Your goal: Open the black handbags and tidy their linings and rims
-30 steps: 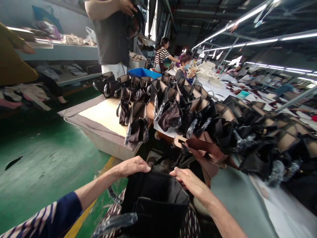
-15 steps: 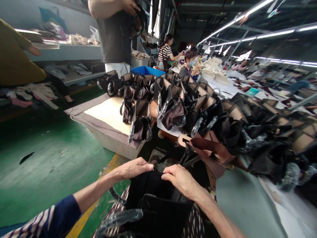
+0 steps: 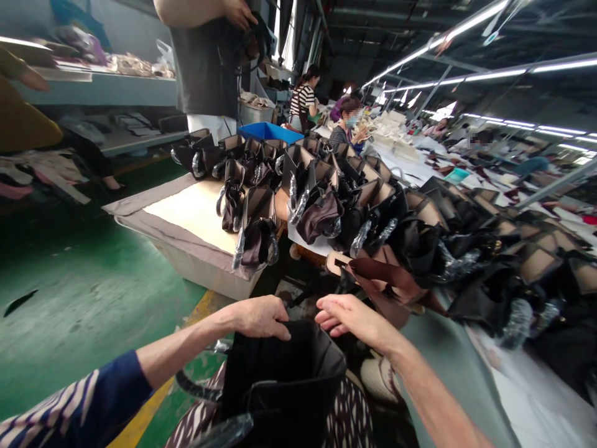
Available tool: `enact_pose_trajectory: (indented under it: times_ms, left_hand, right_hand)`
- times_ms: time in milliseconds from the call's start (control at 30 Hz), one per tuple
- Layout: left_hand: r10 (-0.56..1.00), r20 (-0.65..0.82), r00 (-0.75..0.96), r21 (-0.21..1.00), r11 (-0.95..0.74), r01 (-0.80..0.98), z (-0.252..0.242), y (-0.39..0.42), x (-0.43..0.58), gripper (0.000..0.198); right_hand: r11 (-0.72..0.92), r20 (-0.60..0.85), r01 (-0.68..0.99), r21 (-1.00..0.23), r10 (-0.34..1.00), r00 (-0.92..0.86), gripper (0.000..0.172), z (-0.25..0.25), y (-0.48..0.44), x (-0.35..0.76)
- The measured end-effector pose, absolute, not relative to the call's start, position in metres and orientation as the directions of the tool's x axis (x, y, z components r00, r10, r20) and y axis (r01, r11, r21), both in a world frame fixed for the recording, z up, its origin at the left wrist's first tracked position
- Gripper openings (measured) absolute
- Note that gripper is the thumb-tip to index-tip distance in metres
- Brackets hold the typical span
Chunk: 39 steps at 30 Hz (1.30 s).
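Note:
A black handbag (image 3: 275, 404) rests upright on my lap, its mouth facing up toward me. Plastic film wraps the near handle (image 3: 228, 429); another handle (image 3: 196, 389) curves out on the left side. My left hand (image 3: 263, 318) pinches the bag's far rim at its left corner, thumb on the inside and fingers over the outer face, mostly hidden. By the far right corner of the rim is my right hand (image 3: 347, 317), fingers extended and loosely together, with nothing held; whether it touches the rim I cannot tell.
Many black bags (image 3: 321, 218) with wrapped handles crowd the table ahead and to the right. A brown leather piece (image 3: 392, 277) lies just beyond my right hand. A cloth-topped bin (image 3: 186, 261) stands front left, a blue bin (image 3: 268, 132) farther back. A person (image 3: 205, 74) stands beyond; others sit working.
My right hand has let go of the far rim and its fingers have straightened. My left hand has shifted its grip, thumb now inside. The bag's mouth has spread wider.

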<state>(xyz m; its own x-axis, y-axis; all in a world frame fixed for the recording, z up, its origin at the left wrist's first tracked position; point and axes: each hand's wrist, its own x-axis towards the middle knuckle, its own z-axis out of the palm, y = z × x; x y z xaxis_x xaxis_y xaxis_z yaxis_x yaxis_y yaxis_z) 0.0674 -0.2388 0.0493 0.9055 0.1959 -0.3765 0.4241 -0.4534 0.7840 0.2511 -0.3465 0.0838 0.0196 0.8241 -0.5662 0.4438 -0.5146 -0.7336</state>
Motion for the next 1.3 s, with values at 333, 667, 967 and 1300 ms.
enact_pose_trajectory:
  times_ms: [333,667,967,1300]
  left_hand:
    - [0.252,-0.344,0.904,0.789,-0.445,0.424,0.05,-0.239,0.065,0.027]
    - [0.214,-0.355,0.91,0.737,-0.535,0.413,0.059,-0.247,0.067,0.019]
    - [0.22,-0.24,0.945,0.598,-0.734,0.323,0.06,-0.246,0.097,0.023]
    - [0.307,-0.237,0.922,0.567,-0.727,0.388,0.059,-0.245,0.09,0.028]
  right_hand:
    - [-0.488,-0.433,0.768,-0.415,0.848,0.305,0.025,0.083,-0.375,0.231]
    - [-0.293,-0.293,0.931,-0.218,0.929,0.224,0.025,0.07,-0.36,0.219]
    - [-0.479,-0.524,0.504,-0.719,0.849,0.058,0.032,0.071,-0.354,0.238]
    - [-0.465,-0.527,0.784,-0.41,0.823,0.213,0.025,0.09,-0.366,0.233]
